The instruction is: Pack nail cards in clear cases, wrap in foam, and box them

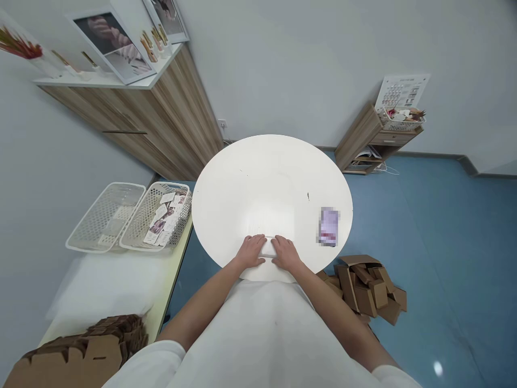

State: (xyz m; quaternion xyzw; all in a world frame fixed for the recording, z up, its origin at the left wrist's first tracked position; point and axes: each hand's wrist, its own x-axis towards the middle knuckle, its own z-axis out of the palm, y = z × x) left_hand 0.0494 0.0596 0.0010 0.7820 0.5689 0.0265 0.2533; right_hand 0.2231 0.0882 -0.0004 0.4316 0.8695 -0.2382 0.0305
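On the white round table (270,167), close to its front edge, lies a small flat white packet (267,248); its exact kind does not show. My left hand (251,251) grips its left end, fingers over the far side and thumb along the near edge. The right end is held the same way by my right hand (286,253). The hands mirror each other with a short gap between them, and the fingers cover both ends of the packet. To the right on the tabletop rests a purple, pixel-blurred rectangular object (328,226), apart from both hands.
Left of the table, a side table (161,302) carries a white perforated basket (109,215), a second basket (161,187) with printed cards, white sheets (109,280) and stacked folded cardboard (81,350). Cardboard boxes (365,288) lie on the floor at right. A wooden cabinet (173,108) stands behind.
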